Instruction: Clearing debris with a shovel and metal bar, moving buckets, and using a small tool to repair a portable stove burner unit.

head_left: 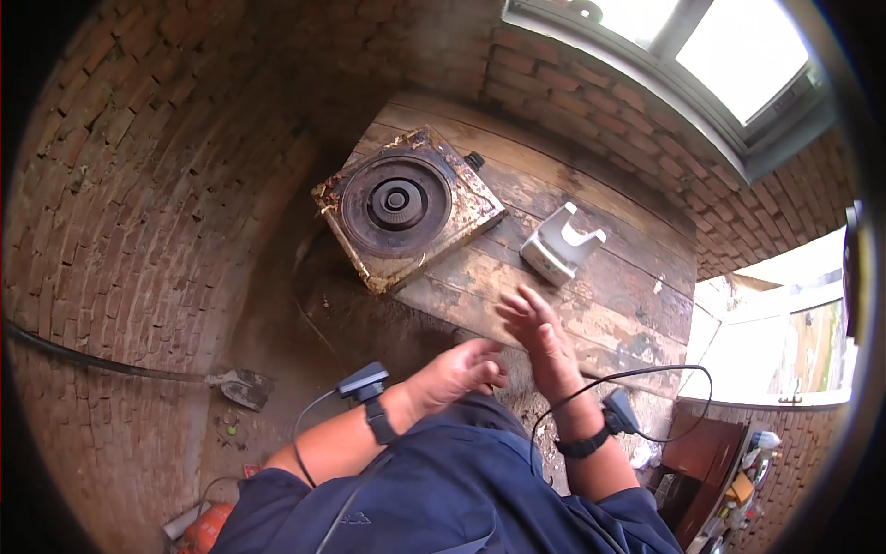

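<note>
My left hand (464,369) is held in front of my body at the near edge of the wooden table (637,323). Its fingers are loosely bent and slightly blurred, with nothing seen in them. Beside it, my right hand (543,346) is raised with fingers stretched out, also holding nothing. Just beyond the right hand, a white plastic holder with a U-shaped cutout (556,249) stands on the boards. A rusty square single-burner stove (397,208) sits farther back on the left of the table, its round burner facing up. Neither hand touches the stove or the holder.
Brick walls (138,185) rise at the left and behind the table. A window (729,55) is at upper right. On the floor at left lies a shovel (242,390); an orange rounded object (210,528) sits lower left. A dark red cabinet (706,452) stands at right.
</note>
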`<state>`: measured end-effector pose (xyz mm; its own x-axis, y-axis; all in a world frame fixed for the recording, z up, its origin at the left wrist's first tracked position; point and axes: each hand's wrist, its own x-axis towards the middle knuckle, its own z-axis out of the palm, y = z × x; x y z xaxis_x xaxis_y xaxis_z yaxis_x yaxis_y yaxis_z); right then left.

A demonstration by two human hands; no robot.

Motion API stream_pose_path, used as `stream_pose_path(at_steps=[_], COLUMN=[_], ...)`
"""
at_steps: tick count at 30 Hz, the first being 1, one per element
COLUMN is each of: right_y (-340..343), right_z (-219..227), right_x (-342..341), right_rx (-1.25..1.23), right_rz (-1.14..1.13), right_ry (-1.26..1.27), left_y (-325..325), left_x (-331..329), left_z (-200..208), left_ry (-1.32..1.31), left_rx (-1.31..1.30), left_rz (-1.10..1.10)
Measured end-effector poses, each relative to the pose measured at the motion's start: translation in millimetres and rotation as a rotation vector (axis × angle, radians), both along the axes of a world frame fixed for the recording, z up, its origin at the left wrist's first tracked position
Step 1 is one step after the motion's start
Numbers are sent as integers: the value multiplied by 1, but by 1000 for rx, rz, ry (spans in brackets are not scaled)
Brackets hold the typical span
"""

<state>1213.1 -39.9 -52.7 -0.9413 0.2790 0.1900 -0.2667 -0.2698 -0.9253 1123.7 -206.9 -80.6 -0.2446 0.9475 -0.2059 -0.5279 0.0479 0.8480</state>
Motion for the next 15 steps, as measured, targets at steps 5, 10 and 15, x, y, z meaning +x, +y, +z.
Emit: stream_pose_path(at_steps=[5, 10, 15], right_y=[-68, -77, -70], right_z=[19, -3, -35], right_x=[22, 71, 132], right_rx=[-378, -463, -631], right_rz=[184, 193, -56], right_ry=[82, 4, -38], left_y=[3, -10, 3], left_x=[54, 66, 94], left_z=[-5, -25, -53], left_ry=[-157, 141, 337], left_rx=[149, 78, -90], left_rz=[-35, -31, -95])
